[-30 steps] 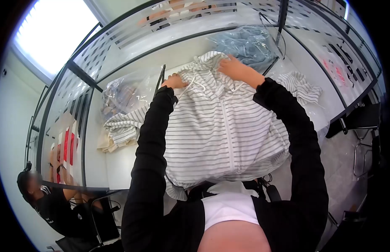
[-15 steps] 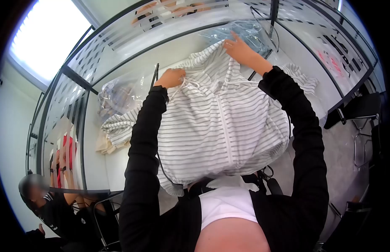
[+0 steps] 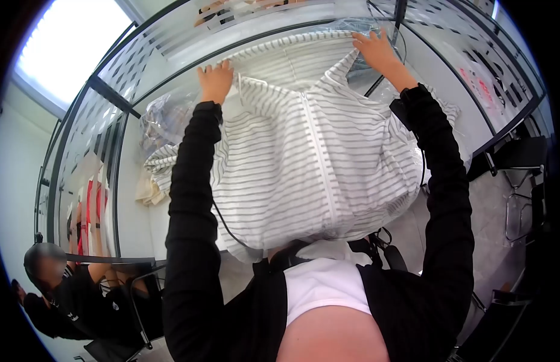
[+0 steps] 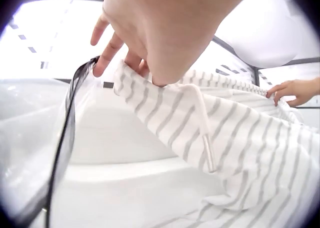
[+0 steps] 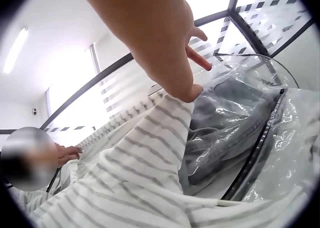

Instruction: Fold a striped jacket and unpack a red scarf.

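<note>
A white hooded zip jacket with grey stripes (image 3: 274, 151) lies front side up over the table, its hem toward the person. My left hand (image 3: 216, 82) pinches the left edge of the hood, as the left wrist view shows, with some fingers spread. At the other end my right hand (image 3: 376, 53) pinches the hood's right edge between thumb and fingers. Between both hands the hood opening is stretched wide, lifted at its far edge. A white drawstring (image 4: 204, 123) with a metal tip hangs by the left hand. The zip (image 3: 319, 157) runs down the middle.
Behind the right hand lies a clear bag with blue-grey clothing (image 5: 230, 118). Another bagged garment (image 3: 162, 123) sits at the left, above folded cream cloth (image 3: 148, 190). Black-framed clear panels (image 3: 105, 96) surround the table. Another person (image 3: 66, 295) sits at lower left.
The hands have moved apart and farther away, spreading the hood from a bunched shape into a wide opening. The left hand has gone left and up, the right hand right and up.
</note>
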{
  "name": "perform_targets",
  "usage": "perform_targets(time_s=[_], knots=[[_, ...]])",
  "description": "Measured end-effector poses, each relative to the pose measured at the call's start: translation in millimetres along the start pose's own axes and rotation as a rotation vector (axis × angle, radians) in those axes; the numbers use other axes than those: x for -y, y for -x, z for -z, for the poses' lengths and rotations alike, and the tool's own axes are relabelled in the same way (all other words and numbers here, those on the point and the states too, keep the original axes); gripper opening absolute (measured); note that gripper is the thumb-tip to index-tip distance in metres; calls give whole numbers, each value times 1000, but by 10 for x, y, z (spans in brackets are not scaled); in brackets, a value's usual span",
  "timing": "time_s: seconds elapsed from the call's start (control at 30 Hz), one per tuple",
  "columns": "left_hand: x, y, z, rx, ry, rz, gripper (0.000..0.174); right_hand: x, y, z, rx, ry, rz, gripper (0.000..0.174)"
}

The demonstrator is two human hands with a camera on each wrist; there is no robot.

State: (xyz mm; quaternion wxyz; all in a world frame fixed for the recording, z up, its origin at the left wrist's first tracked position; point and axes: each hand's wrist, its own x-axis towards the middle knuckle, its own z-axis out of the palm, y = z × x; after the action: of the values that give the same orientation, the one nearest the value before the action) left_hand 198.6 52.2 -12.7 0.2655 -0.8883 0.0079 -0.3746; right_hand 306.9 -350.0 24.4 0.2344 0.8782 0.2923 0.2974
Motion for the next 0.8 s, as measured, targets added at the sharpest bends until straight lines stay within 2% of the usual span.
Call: perform_targets(time_s=[0.1,0.2,0.3,0.37,0.43,0.47,0.5,0.53,0.57,0.6,0.63,0.7,0.73,0.8], knots=[[43,-131,192,208,70,106,50,52,18,130,42,-11,-32,39],[107,-199,253,149,60,131,63,82,-66,168,33,-38,-77,51],[189,-400,344,243,41,189,79,94,-207,207,0,-56,-126,61],[217,-537,499,296,66,236,87,69,-334,154,-54,-64,-138,62],[279,-601,499,206,63,245,88,69,-385,274,-50,-42,-172,57],[331,-681,546,155,57,251,89,-46,-463,373,-114,-83,-172,60],[376,-770,603,193,64,271,91,-153,-512,465,-175,-125,-175,62],[456,-838,596,67,-34,219,90,-245,-609,520,-235,-170,-173,64],[608,-954,577,22,-52,201,90,-297,-832,543,-204,-278,-219,65],[734,-1056,595,-26,-70,179,91,-346,-1040,513,-239,-263,-221,65],[821,-1165,654,-23,-159,186,83,-422,-1268,438,-275,-252,-227,65],[1018,-1404,712,-77,-119,299,86,-463,-1334,781,-288,-258,-261,65],[1089,-1508,740,-103,-95,354,89,-497,-1431,769,-352,-211,-264,65],[1114,-1611,857,-125,-196,334,86,-594,-1660,684,-477,-114,-271,65]])
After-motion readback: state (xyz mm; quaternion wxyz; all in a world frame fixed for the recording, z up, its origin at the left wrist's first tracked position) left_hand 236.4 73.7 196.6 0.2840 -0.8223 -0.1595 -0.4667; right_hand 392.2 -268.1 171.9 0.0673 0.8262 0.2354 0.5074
